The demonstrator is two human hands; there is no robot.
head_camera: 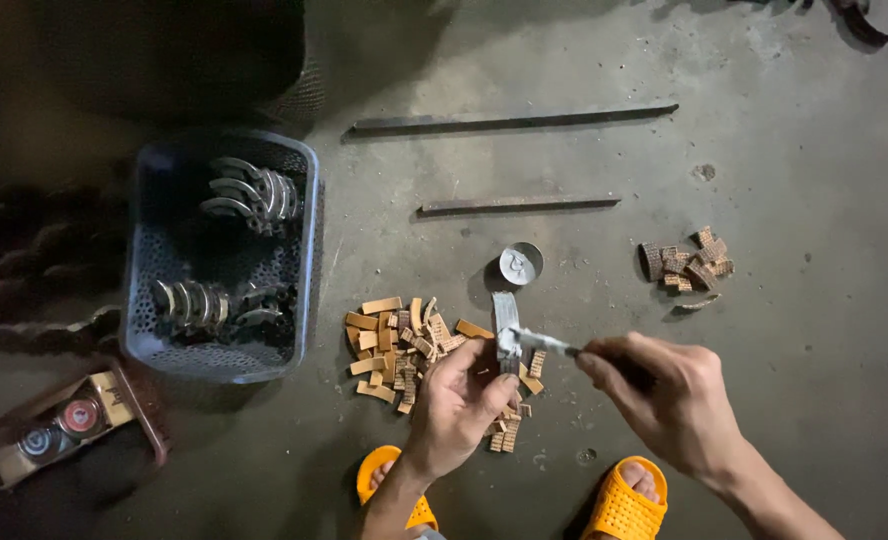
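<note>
My left hand [457, 403] holds a curved grey metal shoe [505, 318] upright over a heap of small tan lining pieces [401, 347]. A thin tool [546, 343] with a grey smeared tip is gripped in my right hand [664, 400], and its tip touches the metal shoe. Just beyond the shoe stands a small round open tin [520, 264] on the concrete floor.
A blue perforated plastic basket [308, 250] with several curved metal shoes [254, 194] stands at the left. A second pile of darker lining pieces [689, 262] lies at the right. Two long metal bars [514, 121] lie farther away. A small cardboard box [69, 420] sits lower left. My orange sandals [624, 500] show below.
</note>
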